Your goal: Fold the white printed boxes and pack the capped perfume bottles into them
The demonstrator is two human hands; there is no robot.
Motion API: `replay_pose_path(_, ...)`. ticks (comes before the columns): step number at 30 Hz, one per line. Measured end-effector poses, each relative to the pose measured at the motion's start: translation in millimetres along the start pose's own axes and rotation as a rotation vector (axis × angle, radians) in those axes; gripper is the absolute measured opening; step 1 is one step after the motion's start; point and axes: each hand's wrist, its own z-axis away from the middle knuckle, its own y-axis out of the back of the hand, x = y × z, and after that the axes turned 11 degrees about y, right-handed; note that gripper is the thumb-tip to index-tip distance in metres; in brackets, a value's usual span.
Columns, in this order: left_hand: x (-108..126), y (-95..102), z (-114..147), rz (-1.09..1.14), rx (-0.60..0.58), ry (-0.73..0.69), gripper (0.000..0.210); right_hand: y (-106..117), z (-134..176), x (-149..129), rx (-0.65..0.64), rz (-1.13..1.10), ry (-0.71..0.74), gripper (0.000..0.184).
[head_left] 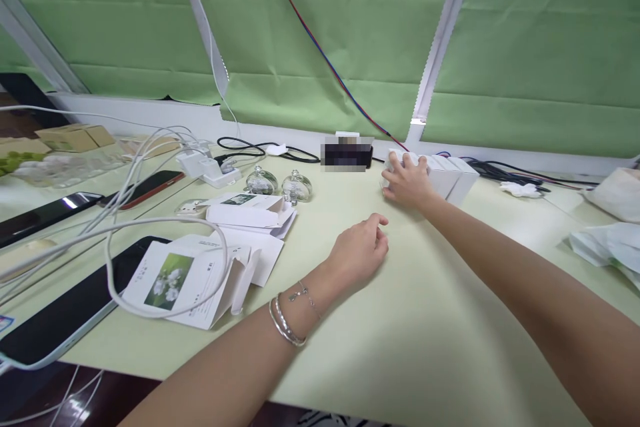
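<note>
A row of upright white boxes [456,180] stands near the back of the table, right of the middle. My right hand [407,180] reaches over the near left end of that row, its fingers bent onto a white box there. Part of that box is hidden under the hand. My left hand [361,247] hovers over or rests on the tabletop in front, with loosely bent fingers, slightly apart and nothing visible in them. Further left are two clear round glass bottles [261,181]. Opened cartons, one with a white flower picture [170,280], lie nearer to me.
White cables [113,240] loop across several phones [75,313] on the left. A power strip [210,170] and black cords run along the back. A dark device [347,153] stands by the wall. Crumpled white paper [607,243] lies at the right.
</note>
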Motion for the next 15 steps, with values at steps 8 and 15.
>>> replay_pose_path(8, 0, -1.3, 1, -0.062, 0.01, -0.022, 0.032, -1, 3, -1, 0.013, -0.075, -0.056, 0.032)
replay_pose_path(15, 5, -1.7, 3, -0.279, -0.05, -0.104, 0.019, 44, -44, -59, 0.12, -0.614, -0.024, 0.041)
